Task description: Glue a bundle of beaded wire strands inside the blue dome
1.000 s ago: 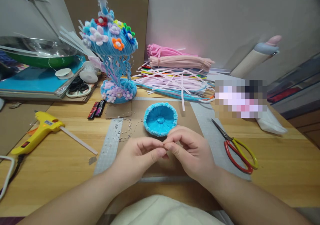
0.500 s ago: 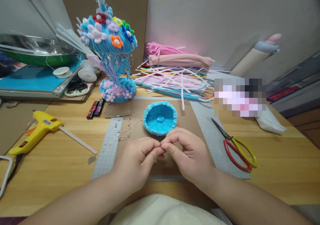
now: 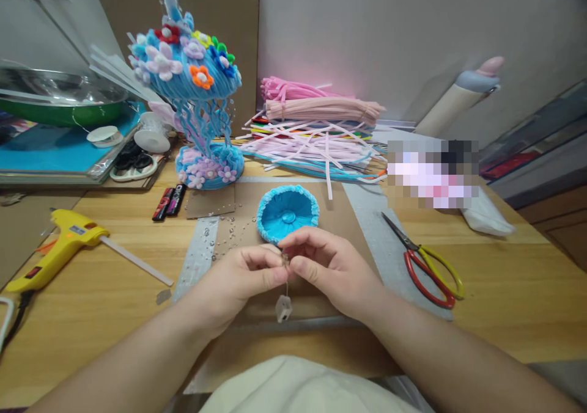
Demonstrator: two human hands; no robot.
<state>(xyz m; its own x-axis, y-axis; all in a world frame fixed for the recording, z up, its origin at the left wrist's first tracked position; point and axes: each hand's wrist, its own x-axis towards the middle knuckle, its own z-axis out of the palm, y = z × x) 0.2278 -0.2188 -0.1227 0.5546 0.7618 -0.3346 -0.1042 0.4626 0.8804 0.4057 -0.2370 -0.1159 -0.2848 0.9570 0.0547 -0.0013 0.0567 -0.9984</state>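
Note:
Between the fingertips of my left hand [image 3: 243, 278] and my right hand [image 3: 337, 272] is a small bundle of thin wire [image 3: 285, 259], which looks like a fairy light string. My left hand pinches it between thumb and forefinger. The curled thumb and fingers of my right hand close around its other side. From the bundle a small whitish box [image 3: 284, 308] with a dark spot dangles on a fine wire. Just beyond my hands, a fuzzy blue cup-shaped piece [image 3: 288, 211] lies with its hollow side showing; my right fingers overlap its lower edge.
Red-and-yellow-handled scissors [image 3: 433, 269] lie at right on a grey cutting mat [image 3: 372, 236]. At left is a yellow glue gun [image 3: 59, 242]. Clear beads [image 3: 220, 233] are scattered beside the cup. A flowered blue pipe-cleaner jellyfish [image 3: 192, 83] and pipe-cleaner bundles [image 3: 321, 110] stand behind.
My fingers have parted slightly, and the wire bundle and dangling box have come into view below them. The whole view has shifted a little.

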